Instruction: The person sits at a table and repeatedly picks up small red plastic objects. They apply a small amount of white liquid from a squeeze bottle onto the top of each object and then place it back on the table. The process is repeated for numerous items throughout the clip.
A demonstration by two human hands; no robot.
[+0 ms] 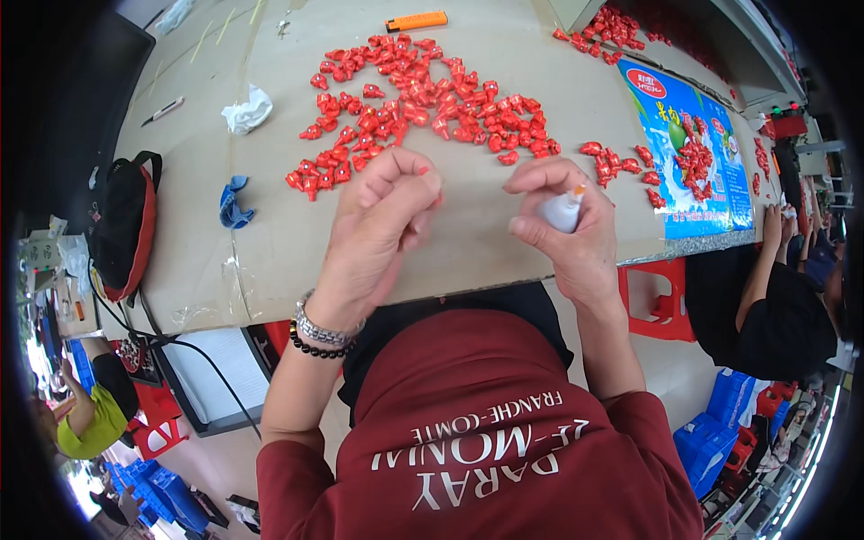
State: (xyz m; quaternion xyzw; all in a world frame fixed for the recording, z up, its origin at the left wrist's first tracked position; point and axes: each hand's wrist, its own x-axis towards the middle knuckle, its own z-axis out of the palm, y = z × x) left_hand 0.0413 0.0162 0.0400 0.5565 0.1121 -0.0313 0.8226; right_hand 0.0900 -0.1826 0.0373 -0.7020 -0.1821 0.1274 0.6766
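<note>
My left hand [382, 211] is raised over the near part of the table, its fingers pinched together. A speck of red [424, 170] shows at the fingertips, and most of that small piece is hidden. My right hand [585, 238] curls around a small white squeeze bottle [560, 213] with an orange tip that points up and away. Its thumb and index finger are spread around the bottle. Just beyond both hands lies a loose spread of small glossy red plastic pieces [418, 94], heaped in places. A few strays [612, 164] rest to the right.
The table [270, 193] has a brown covering. On it are an orange lighter-shaped object [416, 22], crumpled white tissue [247, 110], a blue scrap [236, 203], a pen [164, 111] and a blue printed sheet [661, 103] bearing more red pieces. A black-and-red bag [124, 225] sits at the left edge.
</note>
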